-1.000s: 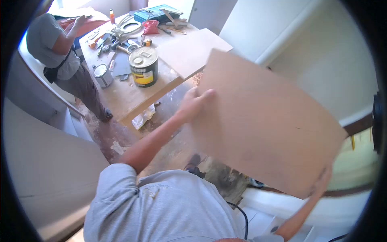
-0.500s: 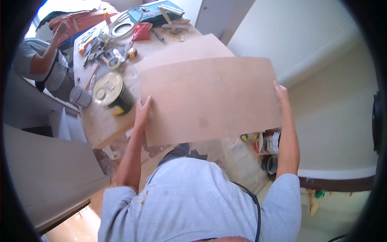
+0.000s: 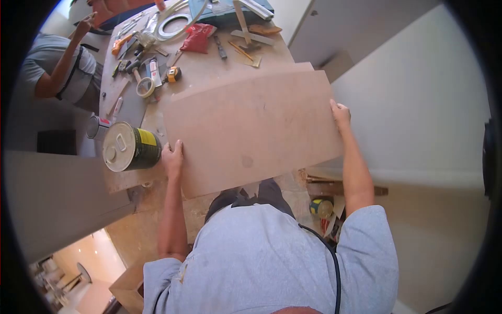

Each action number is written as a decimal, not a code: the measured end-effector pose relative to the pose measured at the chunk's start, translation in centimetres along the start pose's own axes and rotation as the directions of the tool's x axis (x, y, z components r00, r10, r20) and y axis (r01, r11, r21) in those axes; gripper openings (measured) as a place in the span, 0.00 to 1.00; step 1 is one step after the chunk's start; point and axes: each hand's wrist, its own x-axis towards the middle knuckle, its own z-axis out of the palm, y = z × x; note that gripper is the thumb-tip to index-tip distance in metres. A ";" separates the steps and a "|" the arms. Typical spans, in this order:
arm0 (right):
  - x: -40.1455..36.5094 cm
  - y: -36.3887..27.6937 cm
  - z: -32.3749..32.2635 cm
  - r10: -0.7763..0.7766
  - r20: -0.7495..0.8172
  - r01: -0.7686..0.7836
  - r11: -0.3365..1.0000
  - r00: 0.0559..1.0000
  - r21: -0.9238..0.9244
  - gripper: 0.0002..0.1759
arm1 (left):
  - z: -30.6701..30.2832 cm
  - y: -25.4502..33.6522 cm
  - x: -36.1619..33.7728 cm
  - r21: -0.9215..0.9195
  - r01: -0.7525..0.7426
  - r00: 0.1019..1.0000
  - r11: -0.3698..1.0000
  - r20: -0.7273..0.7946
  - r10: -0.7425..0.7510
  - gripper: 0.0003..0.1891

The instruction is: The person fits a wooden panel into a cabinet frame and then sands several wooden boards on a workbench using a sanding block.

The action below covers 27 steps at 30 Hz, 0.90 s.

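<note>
A thin brownish plywood sheet (image 3: 251, 133) is held up in front of my body, over the near part of the worktable. My left hand (image 3: 173, 157) grips its left edge, thumb on the top face. On the opposite side, my right hand (image 3: 340, 114) is closed round the right edge. Beneath the far edge, a second sheet (image 3: 300, 67) shows as a narrow strip, mostly covered by the first. Just left of my left hand stands a large lidded can (image 3: 130, 146) with a yellow and dark label.
On the worktable (image 3: 201, 70) lie a tape roll (image 3: 145, 87), a tape measure (image 3: 173, 74), a red bag (image 3: 198, 38), a white coil (image 3: 174, 26) and a blue case (image 3: 225, 13). A co-worker (image 3: 60, 68) stands at the left. Low at right sits another can (image 3: 320, 207).
The sheet in my hands has come further over the second sheet, whose visible strip is now narrower. My view has shifted, and the floor at lower left shows more.
</note>
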 end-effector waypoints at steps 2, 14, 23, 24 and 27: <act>3.3 0.4 2.2 -0.088 -0.090 0.078 0.990 0.992 -0.114 0.31 | 2.1 -0.6 1.1 -0.044 -0.018 0.997 0.999 -0.082 0.014 0.29; 5.2 -1.5 5.3 -0.029 -0.125 0.009 0.988 0.992 -0.154 0.27 | 5.8 -2.4 2.5 0.189 0.158 0.922 0.969 -0.379 -0.077 0.32; 7.4 -6.0 3.7 -0.544 -0.271 0.415 0.811 0.794 -0.412 0.24 | 7.2 1.6 2.1 0.184 0.346 0.901 0.920 -0.338 -0.271 0.34; 7.8 -10.1 4.0 -0.582 -0.270 0.530 0.812 0.767 -0.246 0.22 | 8.0 3.0 1.8 0.388 0.310 0.895 0.868 -0.428 -0.128 0.37; 11.8 -24.0 8.8 -0.621 0.087 0.609 0.783 0.779 0.129 0.24 | 12.1 5.5 1.4 0.629 0.264 0.876 0.731 -0.474 0.091 0.42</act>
